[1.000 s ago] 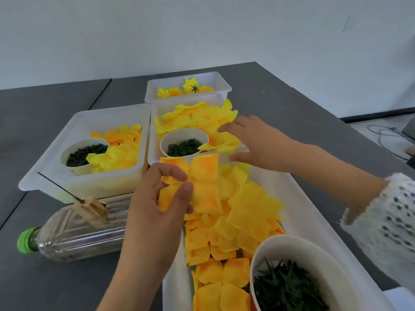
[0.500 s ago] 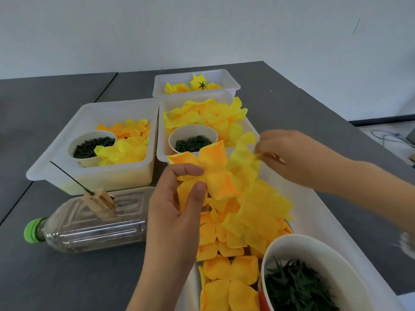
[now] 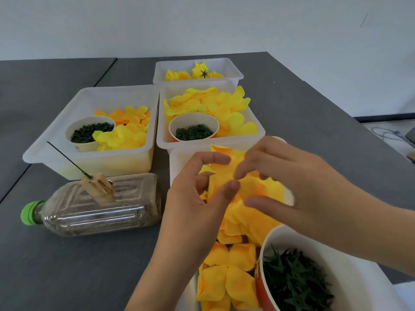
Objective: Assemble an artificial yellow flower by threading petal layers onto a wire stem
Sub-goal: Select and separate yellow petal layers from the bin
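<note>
Both hands meet over the near tray (image 3: 177, 158) of yellow-orange petals on the dark counter (image 3: 89, 265). The left hand (image 3: 197, 198) pinches a petal layer (image 3: 226, 173) between thumb and curled fingers; the right hand (image 3: 287, 182) curls over its right side, fingertips touching the fabric. At left, a wire stem (image 3: 67, 159) stands slanted from a bottle (image 3: 98, 207) lying on its side.
</note>
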`<state>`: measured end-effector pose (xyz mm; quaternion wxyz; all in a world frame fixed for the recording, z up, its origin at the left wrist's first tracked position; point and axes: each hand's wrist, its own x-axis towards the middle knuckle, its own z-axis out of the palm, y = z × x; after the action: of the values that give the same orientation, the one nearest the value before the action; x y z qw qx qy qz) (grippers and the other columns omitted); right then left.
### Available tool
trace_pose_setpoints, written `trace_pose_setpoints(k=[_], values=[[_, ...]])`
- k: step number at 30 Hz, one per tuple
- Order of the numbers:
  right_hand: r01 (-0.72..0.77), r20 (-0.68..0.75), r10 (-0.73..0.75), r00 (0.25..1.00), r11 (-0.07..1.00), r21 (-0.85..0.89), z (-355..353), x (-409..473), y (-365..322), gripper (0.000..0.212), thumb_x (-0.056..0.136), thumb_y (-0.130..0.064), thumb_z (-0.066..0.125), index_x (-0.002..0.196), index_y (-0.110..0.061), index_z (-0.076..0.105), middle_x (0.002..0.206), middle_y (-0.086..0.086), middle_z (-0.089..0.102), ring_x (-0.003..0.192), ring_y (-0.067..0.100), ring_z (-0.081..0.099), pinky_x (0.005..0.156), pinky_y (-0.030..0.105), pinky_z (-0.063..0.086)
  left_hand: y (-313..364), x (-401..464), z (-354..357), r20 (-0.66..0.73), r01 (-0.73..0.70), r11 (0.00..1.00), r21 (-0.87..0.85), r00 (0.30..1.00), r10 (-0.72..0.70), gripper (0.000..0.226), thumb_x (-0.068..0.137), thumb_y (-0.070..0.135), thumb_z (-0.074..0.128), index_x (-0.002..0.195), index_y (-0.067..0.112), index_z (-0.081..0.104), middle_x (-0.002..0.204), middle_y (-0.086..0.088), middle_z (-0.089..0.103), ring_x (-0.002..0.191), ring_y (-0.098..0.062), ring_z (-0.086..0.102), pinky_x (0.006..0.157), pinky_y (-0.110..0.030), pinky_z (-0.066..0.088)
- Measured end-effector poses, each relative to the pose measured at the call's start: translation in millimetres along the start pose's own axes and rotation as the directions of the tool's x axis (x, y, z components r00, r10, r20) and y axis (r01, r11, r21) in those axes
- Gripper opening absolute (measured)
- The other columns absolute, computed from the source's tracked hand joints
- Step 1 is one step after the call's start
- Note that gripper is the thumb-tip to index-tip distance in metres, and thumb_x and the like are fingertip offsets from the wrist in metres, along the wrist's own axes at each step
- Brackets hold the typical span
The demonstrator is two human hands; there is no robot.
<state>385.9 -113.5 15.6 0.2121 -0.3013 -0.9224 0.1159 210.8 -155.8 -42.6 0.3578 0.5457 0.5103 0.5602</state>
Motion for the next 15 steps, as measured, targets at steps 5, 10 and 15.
trace_pose_setpoints(k=[5,10,15], values=[[-0.073,-0.005,0.074,0.997,0.992,0.104,18,13,-1,0.028,0.076,-0.037,0.073,0.096,-0.025,0.058,0.093,-0.018,0.047,0.087,-0.006,0.044,0.074,0.009,0.037,-3,3,-2,0.15,0.128,0.967,-0.219,0.984,-0.097,0.027,0.08,0.032,0.067,0.107,0.034,0.067,0.068,-0.008,0.063,0.058,-0.011,0.054,0.058,-0.025,0.048],[-0.15,-0.074,0.166,0.983,0.971,0.189,19,12,-1,0.024,0.08,-0.043,0.067,0.089,-0.022,0.061,0.079,-0.014,0.051,0.075,0.011,0.049,0.064,0.018,0.042,-5,2,-4,0.21,0.122,0.967,-0.222,0.975,-0.075,0.027,0.085,0.03,0.061,0.111,0.032,0.066,0.07,0.007,0.07,0.066,-0.004,0.062,0.066,-0.018,0.05],[-0.241,0.073,0.236,0.969,0.845,0.478,16,-3,-1,0.015,0.082,-0.027,0.073,0.09,-0.027,0.061,0.08,-0.004,0.058,0.076,0.019,0.055,0.068,0.032,0.048,-1,-3,-8,0.246,0.173,0.963,-0.205,0.962,-0.12,0.023,0.091,0.032,0.05,0.106,0.034,0.066,0.063,0.006,0.059,0.061,-0.005,0.055,0.059,-0.019,0.044]])
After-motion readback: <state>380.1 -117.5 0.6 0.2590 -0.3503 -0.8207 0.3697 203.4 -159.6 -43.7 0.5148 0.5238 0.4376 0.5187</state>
